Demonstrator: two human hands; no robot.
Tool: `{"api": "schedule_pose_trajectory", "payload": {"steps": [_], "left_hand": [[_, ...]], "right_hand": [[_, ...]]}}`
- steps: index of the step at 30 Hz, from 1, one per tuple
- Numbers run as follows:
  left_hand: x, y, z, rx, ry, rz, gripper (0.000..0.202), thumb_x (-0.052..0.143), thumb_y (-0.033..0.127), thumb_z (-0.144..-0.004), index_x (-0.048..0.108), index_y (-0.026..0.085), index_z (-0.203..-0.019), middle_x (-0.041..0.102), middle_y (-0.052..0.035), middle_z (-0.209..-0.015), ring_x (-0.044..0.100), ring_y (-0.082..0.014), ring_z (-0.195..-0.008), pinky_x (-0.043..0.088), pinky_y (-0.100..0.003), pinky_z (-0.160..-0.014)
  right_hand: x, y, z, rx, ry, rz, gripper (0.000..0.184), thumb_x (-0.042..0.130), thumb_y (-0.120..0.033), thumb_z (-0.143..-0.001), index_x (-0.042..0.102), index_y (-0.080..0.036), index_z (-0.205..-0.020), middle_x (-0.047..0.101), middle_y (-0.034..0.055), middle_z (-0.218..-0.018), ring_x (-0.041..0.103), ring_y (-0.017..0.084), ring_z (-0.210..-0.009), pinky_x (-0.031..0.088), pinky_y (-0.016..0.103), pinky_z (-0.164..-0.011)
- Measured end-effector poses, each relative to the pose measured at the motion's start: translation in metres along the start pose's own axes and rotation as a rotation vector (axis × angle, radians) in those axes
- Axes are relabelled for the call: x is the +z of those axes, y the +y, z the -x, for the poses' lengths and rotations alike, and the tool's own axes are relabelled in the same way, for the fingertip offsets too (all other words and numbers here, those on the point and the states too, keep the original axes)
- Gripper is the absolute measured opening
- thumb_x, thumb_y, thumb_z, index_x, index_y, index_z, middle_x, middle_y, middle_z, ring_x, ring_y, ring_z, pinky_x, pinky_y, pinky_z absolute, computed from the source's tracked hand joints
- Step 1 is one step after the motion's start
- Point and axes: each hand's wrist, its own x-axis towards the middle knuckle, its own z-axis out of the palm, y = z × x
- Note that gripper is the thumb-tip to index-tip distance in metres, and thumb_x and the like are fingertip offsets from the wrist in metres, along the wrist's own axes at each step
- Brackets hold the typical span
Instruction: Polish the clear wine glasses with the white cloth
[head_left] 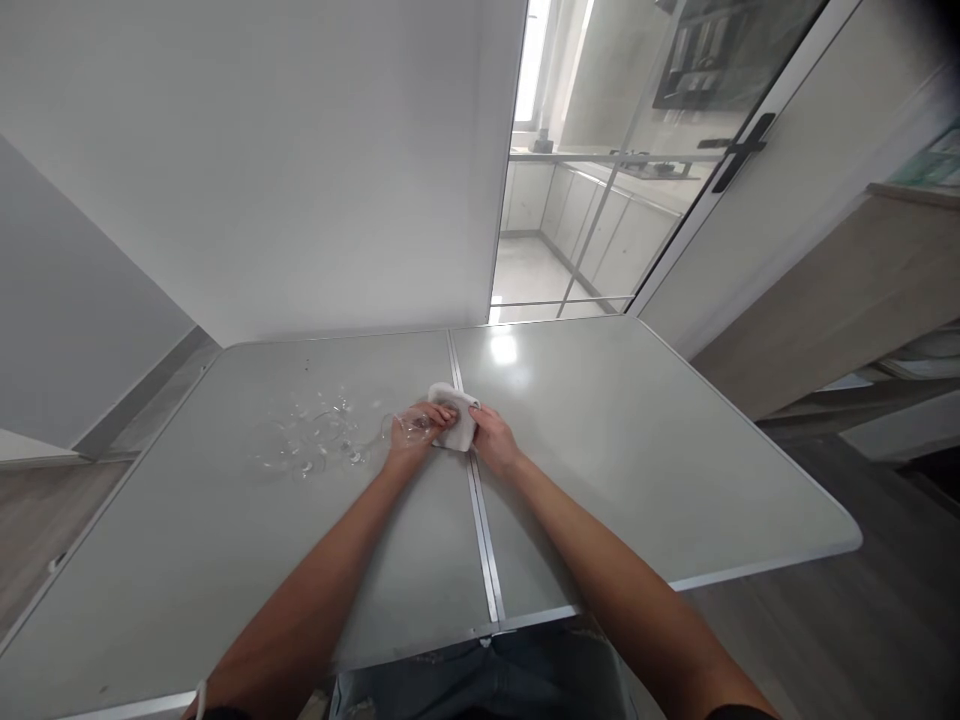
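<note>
My left hand (417, 432) is closed around a clear glass (400, 428) that lies tilted near the middle seam of the grey table (637, 450). My right hand (493, 438) is closed on a white cloth (456, 415), pressing it against the glass's mouth. Both hands meet just above the tabletop, close to the seam.
Several more clear glasses (311, 440) stand in a cluster on the table left of my hands. A white wall rises behind the table. A glass door with a black handle (739, 150) stands open at the back right, and a wooden counter (847, 290) is at the right.
</note>
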Motion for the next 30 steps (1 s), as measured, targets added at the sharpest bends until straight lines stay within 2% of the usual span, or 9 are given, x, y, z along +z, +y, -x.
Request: {"api": "schedule_pose_trajectory", "payload": {"steps": [3, 7, 10, 14, 17, 20, 24, 26, 30], "left_hand": [[0.0, 0.003, 0.003, -0.085, -0.123, 0.012, 0.027, 0.091, 0.03, -0.062, 0.067, 0.018, -0.061, 0.069, -0.0049, -0.078, 0.07, -0.02, -0.081, 0.058, -0.042, -0.09], [-0.002, 0.004, 0.002, -0.118, -0.004, 0.078, 0.03, 0.091, 0.025, -0.061, 0.062, 0.017, -0.064, 0.066, -0.0013, -0.078, 0.068, -0.0168, -0.083, 0.057, -0.033, -0.083], [-0.005, 0.001, -0.001, -0.117, 0.045, 0.089, 0.03, 0.091, 0.024, -0.061, 0.062, 0.017, -0.066, 0.064, 0.0, -0.077, 0.063, -0.0123, -0.077, 0.053, -0.026, -0.076], [-0.009, 0.001, -0.004, -0.142, 0.089, 0.11, 0.032, 0.091, 0.029, -0.061, 0.063, 0.016, -0.069, 0.063, -0.0006, -0.077, 0.061, -0.0116, -0.075, 0.051, -0.023, -0.071], [-0.008, 0.005, -0.004, -0.154, 0.074, 0.146, 0.034, 0.092, 0.031, -0.06, 0.063, 0.016, -0.07, 0.063, -0.0007, -0.078, 0.061, -0.0115, -0.075, 0.05, -0.022, -0.069], [-0.004, 0.009, -0.002, -0.099, 0.056, 0.138, 0.033, 0.092, 0.026, -0.059, 0.062, 0.016, -0.068, 0.061, 0.0, -0.076, 0.062, -0.0123, -0.077, 0.051, -0.024, -0.072], [-0.001, 0.009, -0.001, -0.044, 0.084, 0.055, 0.028, 0.09, 0.025, -0.061, 0.064, 0.017, -0.067, 0.062, -0.0012, -0.076, 0.063, -0.0152, -0.081, 0.052, -0.027, -0.074], [-0.003, 0.007, -0.001, -0.023, 0.097, 0.033, 0.027, 0.09, 0.024, -0.062, 0.064, 0.018, -0.067, 0.062, -0.0013, -0.077, 0.062, -0.0154, -0.083, 0.052, -0.027, -0.075], [-0.007, 0.004, -0.002, -0.043, 0.109, 0.094, 0.027, 0.09, 0.022, -0.062, 0.064, 0.017, -0.068, 0.061, -0.0002, -0.078, 0.061, -0.0129, -0.083, 0.049, -0.024, -0.075]], "right_hand": [[0.004, -0.003, 0.002, 0.009, -0.018, -0.014, 0.032, 0.073, -0.048, -0.078, 0.073, -0.019, -0.092, 0.074, 0.008, -0.093, 0.065, 0.025, -0.095, 0.052, 0.036, -0.087], [0.007, -0.009, 0.007, 0.021, -0.18, -0.009, 0.055, 0.056, -0.067, -0.086, 0.072, -0.023, -0.114, 0.071, 0.0084, -0.116, 0.061, 0.026, -0.114, 0.048, 0.04, -0.098], [0.006, -0.011, 0.008, -0.06, -0.2, 0.111, 0.057, 0.058, -0.065, -0.086, 0.07, -0.025, -0.124, 0.065, 0.0081, -0.131, 0.056, 0.025, -0.122, 0.044, 0.04, -0.104], [0.002, -0.009, 0.007, -0.242, -0.182, 0.369, 0.048, 0.078, -0.043, -0.078, 0.071, -0.025, -0.122, 0.064, 0.0081, -0.128, 0.055, 0.023, -0.121, 0.04, 0.037, -0.107], [0.003, -0.005, 0.007, -0.277, -0.162, 0.421, 0.051, 0.082, -0.036, -0.073, 0.071, -0.026, -0.122, 0.065, 0.0068, -0.124, 0.057, 0.024, -0.116, 0.041, 0.038, -0.106], [0.005, -0.004, 0.008, -0.188, -0.109, 0.258, 0.046, 0.08, -0.045, -0.075, 0.074, -0.025, -0.116, 0.068, 0.0061, -0.119, 0.059, 0.023, -0.111, 0.046, 0.037, -0.1], [0.006, -0.007, 0.006, 0.034, -0.133, 0.003, 0.059, 0.058, -0.071, -0.084, 0.075, -0.024, -0.115, 0.069, 0.0097, -0.117, 0.062, 0.025, -0.107, 0.052, 0.04, -0.09], [0.005, -0.007, 0.005, -0.029, -0.082, 0.075, 0.054, 0.061, -0.07, -0.082, 0.078, -0.024, -0.106, 0.069, 0.0102, -0.118, 0.059, 0.027, -0.116, 0.051, 0.04, -0.093], [0.002, -0.007, 0.006, -0.296, 0.007, 0.462, 0.027, 0.081, -0.043, -0.074, 0.08, -0.026, -0.095, 0.067, 0.0085, -0.12, 0.049, 0.028, -0.133, 0.04, 0.039, -0.108]]}}
